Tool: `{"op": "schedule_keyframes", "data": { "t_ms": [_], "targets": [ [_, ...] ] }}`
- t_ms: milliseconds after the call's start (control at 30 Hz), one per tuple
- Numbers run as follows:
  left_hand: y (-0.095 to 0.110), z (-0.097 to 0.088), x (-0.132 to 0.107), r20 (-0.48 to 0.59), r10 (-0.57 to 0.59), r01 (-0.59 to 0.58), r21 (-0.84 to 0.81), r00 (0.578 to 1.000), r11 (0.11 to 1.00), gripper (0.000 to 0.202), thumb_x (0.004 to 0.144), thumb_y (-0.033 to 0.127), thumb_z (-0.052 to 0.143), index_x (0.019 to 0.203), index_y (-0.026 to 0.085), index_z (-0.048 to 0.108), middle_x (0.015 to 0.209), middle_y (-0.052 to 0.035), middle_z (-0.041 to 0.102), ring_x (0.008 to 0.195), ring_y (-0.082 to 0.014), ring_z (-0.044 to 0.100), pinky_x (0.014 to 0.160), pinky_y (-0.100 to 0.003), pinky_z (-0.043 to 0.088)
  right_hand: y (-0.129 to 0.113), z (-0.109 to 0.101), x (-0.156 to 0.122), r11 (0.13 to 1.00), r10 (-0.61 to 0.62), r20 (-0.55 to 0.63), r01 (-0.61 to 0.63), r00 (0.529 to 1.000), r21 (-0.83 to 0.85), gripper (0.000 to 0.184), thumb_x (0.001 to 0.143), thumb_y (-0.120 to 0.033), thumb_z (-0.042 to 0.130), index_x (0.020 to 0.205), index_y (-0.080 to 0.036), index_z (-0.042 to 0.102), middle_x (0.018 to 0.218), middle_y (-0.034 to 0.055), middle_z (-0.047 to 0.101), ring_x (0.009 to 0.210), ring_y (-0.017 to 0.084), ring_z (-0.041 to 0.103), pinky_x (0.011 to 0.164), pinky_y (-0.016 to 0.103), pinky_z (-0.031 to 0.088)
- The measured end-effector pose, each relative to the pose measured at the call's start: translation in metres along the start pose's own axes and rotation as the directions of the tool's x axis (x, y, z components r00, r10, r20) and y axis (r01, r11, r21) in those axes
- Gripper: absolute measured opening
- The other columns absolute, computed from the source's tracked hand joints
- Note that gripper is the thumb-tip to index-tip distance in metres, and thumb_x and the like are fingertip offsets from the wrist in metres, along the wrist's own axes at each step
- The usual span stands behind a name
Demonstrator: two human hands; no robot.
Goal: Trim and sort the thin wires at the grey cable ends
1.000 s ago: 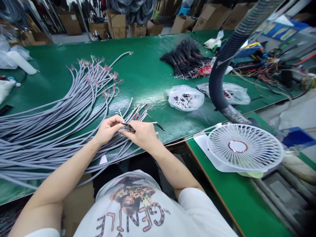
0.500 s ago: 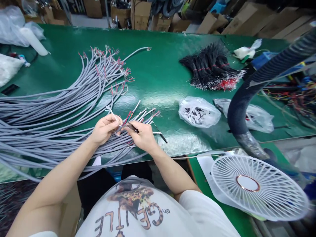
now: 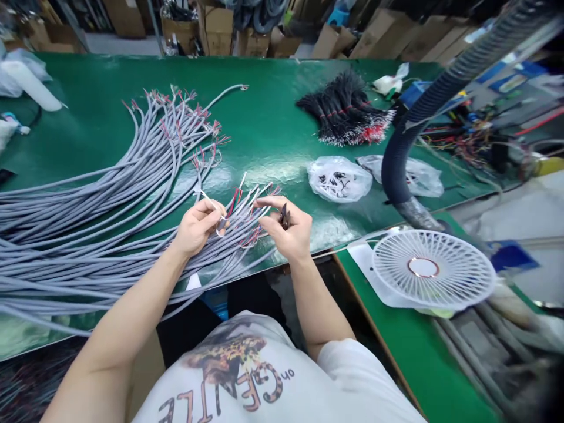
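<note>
My left hand (image 3: 198, 228) pinches a grey cable near its end (image 3: 221, 224), and a thin white strip (image 3: 209, 198) sticks up from between the fingers. To its right, my right hand (image 3: 291, 230) keeps small dark cutters (image 3: 285, 215) in its curled fingers, with thumb and index finger spread apart. Under and around both hands lies a bundle of grey cables (image 3: 145, 258), their stripped ends showing white, red and other coloured wires. A second bundle of grey cables (image 3: 145, 155) curves away behind it, with frayed reddish ends.
On the green table (image 3: 264, 117) lie bundled black wires (image 3: 339, 111) and a clear bag of small black parts (image 3: 339, 179). A dark ribbed hose (image 3: 396, 158) arches at the right. A white fan guard (image 3: 392, 267) stands at lower right. Cardboard boxes (image 3: 335, 40) line the back.
My right hand has drawn away from my left toward the right, its thumb and index finger now parted, cutters still held. The camera view has shifted to the right.
</note>
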State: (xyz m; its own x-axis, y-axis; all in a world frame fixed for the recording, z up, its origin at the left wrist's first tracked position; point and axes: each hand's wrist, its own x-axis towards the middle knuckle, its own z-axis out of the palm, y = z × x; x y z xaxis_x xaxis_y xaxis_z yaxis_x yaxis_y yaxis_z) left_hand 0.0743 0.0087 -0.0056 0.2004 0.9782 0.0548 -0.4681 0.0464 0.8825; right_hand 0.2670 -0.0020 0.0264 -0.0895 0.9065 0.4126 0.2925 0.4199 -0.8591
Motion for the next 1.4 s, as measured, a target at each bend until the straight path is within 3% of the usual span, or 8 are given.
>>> {"op": "schedule_keyframes", "data": {
  "t_ms": [133,233,533,600,700,833,1000,1400],
  "targets": [
    [-0.002,-0.003,-0.005,0.087,0.022,-0.027,0.052,0.996,0.998,0.030,0.073,0.037,0.074,0.072,0.015,0.054,0.075,0.0008,0.055,0.052,-0.0084,0.055,0.046,-0.021,0.047,-0.011,0.016,-0.009,0.972,-0.146,0.120,0.165,0.982,-0.166,0.021,0.082,-0.036,0.064,0.092,-0.017,0.066,0.092,0.0077,0.068,0.082,0.017,0.061,0.077,0.029,0.048],
    [-0.002,-0.005,-0.007,0.132,0.051,-0.061,0.068,0.990,0.996,0.029,0.075,0.037,0.073,0.071,0.015,0.054,0.073,0.0009,0.056,0.051,-0.0077,0.054,0.048,-0.021,0.046,-0.009,0.029,-0.014,0.957,-0.158,0.219,0.204,0.963,-0.207,0.019,0.089,-0.033,0.055,0.084,-0.017,0.064,0.081,0.0054,0.066,0.074,0.014,0.060,0.073,0.026,0.046],
    [-0.002,0.000,-0.013,0.163,-0.075,0.068,0.049,0.984,0.997,0.032,0.068,0.038,0.078,0.070,0.015,0.056,0.061,0.0019,0.054,0.047,-0.0085,0.051,0.045,-0.021,0.043,0.009,0.033,-0.031,0.985,0.007,0.193,0.027,0.981,-0.171,0.036,0.089,-0.040,0.051,0.061,-0.016,0.053,0.057,-0.0025,0.049,0.055,0.010,0.044,0.059,0.023,0.037],
    [-0.001,0.002,-0.014,0.175,-0.108,0.094,0.088,0.979,0.992,0.030,0.070,0.038,0.076,0.071,0.015,0.056,0.062,0.0021,0.054,0.050,-0.0087,0.051,0.049,-0.021,0.045,0.011,0.023,-0.032,0.978,0.055,0.173,-0.018,0.983,-0.206,0.033,0.086,-0.042,0.054,0.066,-0.015,0.058,0.061,-0.0012,0.055,0.058,0.010,0.048,0.061,0.023,0.040],
    [0.001,0.002,-0.015,0.196,-0.101,0.077,0.124,0.975,0.989,0.027,0.073,0.036,0.074,0.072,0.014,0.058,0.065,0.0018,0.053,0.056,-0.0090,0.052,0.056,-0.022,0.048,0.003,0.000,-0.036,0.957,0.035,0.063,-0.015,0.997,-0.291,0.030,0.083,-0.042,0.060,0.095,-0.015,0.066,0.089,0.0061,0.067,0.078,0.016,0.060,0.075,0.028,0.046],
    [0.002,0.003,-0.016,0.196,-0.071,0.044,0.138,0.978,0.989,0.026,0.072,0.035,0.075,0.070,0.014,0.059,0.068,0.0012,0.054,0.060,-0.0089,0.052,0.060,-0.022,0.048,-0.024,-0.020,-0.047,0.917,-0.033,0.071,0.058,0.997,-0.395,0.032,0.093,-0.034,0.047,0.116,-0.018,0.060,0.109,0.0106,0.067,0.098,0.019,0.062,0.088,0.032,0.048],
    [-0.002,0.004,-0.016,0.173,-0.098,0.078,0.120,0.980,0.990,0.025,0.073,0.035,0.074,0.072,0.015,0.060,0.069,0.0010,0.054,0.060,-0.0095,0.052,0.059,-0.022,0.049,-0.041,-0.002,-0.067,0.831,-0.030,0.219,0.146,0.975,-0.537,0.036,0.095,-0.034,0.045,0.122,-0.014,0.059,0.102,0.0123,0.069,0.087,0.019,0.066,0.079,0.028,0.050],
    [-0.006,0.007,-0.017,0.170,-0.071,0.044,0.158,0.983,0.986,0.023,0.074,0.035,0.074,0.073,0.015,0.062,0.066,0.0008,0.056,0.059,-0.0094,0.053,0.058,-0.021,0.047,-0.041,0.016,-0.063,0.678,0.068,0.231,0.125,0.971,-0.724,0.036,0.097,-0.037,0.041,0.119,-0.016,0.062,0.090,0.0096,0.071,0.080,0.018,0.066,0.066,0.024,0.044]
  ]
}}
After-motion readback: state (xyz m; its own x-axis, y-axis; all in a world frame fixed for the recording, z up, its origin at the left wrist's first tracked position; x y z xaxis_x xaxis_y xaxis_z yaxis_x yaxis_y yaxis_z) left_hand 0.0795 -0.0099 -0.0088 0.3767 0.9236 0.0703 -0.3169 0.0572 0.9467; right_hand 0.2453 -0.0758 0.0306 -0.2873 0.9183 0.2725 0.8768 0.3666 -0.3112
